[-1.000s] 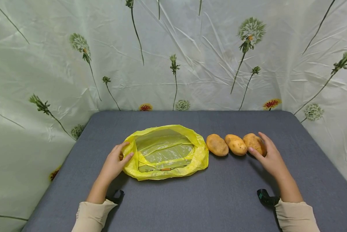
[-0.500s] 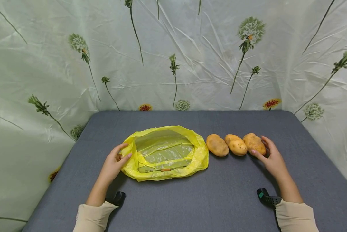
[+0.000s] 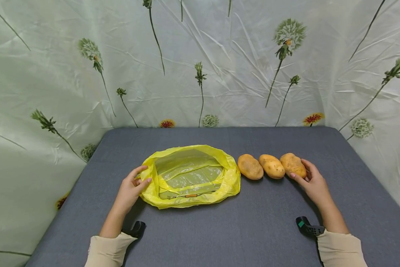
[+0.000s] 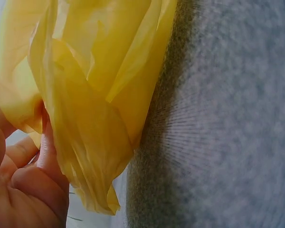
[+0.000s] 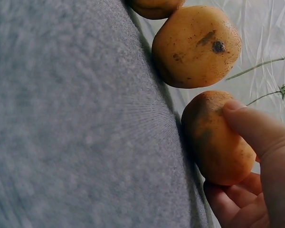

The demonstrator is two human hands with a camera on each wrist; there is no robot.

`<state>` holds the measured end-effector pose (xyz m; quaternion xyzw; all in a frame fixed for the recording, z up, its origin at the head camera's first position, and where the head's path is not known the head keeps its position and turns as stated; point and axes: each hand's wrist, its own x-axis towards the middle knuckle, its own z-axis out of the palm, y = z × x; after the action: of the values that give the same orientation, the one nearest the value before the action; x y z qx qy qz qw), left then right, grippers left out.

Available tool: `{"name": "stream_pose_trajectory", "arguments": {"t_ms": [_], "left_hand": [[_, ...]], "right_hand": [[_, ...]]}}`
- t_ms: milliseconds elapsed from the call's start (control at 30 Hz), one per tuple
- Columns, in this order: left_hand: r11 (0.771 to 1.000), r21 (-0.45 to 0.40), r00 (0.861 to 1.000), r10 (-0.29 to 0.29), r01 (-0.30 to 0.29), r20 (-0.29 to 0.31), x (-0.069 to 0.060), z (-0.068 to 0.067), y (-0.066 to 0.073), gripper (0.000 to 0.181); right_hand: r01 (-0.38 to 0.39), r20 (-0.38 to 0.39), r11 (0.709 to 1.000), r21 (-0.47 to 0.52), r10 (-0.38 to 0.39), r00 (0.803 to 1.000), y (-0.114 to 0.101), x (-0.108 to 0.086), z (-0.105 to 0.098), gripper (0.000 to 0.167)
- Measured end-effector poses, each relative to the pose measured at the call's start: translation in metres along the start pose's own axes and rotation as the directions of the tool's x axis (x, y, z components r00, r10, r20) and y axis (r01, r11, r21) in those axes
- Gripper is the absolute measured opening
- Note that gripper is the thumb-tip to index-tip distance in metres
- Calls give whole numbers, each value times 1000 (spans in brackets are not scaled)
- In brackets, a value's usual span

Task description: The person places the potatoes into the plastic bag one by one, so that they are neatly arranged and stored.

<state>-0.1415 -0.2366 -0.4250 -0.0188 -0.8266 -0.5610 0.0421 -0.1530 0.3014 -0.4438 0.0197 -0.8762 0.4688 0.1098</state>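
Observation:
A yellow plastic bag (image 3: pixel 231 181) lies on the table with its mouth spread wide. At its left end my left hand (image 3: pixel 128 191) grips the rim; the left wrist view shows the fingers (image 4: pixel 47 147) pinching the yellow film (image 4: pixel 95 137). Three potatoes stand in a row to the right of the bag: the left one (image 3: pixel 250 167), the middle one (image 3: pixel 272 166) and the right one (image 3: pixel 292 165). My right hand (image 3: pixel 317 187) holds the right potato, thumb (image 5: pixel 251 121) on one side of it (image 5: pixel 216 142) and fingers on the other.
The grey-blue table (image 3: pixel 200 237) reaches back to a pale curtain (image 3: pixel 240 66) printed with flowers. A black wrist device (image 3: pixel 138 229) shows by the left sleeve and another (image 3: pixel 308 227) by the right sleeve.
My right hand's fingers have come down lower along the right side of the right potato. The left hand and the bag's left end have shifted very slightly; the potatoes have stayed in place.

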Motion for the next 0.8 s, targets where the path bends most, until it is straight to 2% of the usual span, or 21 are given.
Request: {"name": "stream_pose_trajectory", "arguments": {"t_ms": [367, 800], "left_hand": [[1000, 8, 1000, -1, 1, -10, 0, 1, -2, 48], [1000, 9, 1000, -10, 10, -15, 0, 1, 0, 48]], "right_hand": [[8, -109, 1000, -16, -10, 994, -3, -2, 0, 61], [14, -238, 1000, -18, -18, 971, -20, 1, 0, 63]]}}
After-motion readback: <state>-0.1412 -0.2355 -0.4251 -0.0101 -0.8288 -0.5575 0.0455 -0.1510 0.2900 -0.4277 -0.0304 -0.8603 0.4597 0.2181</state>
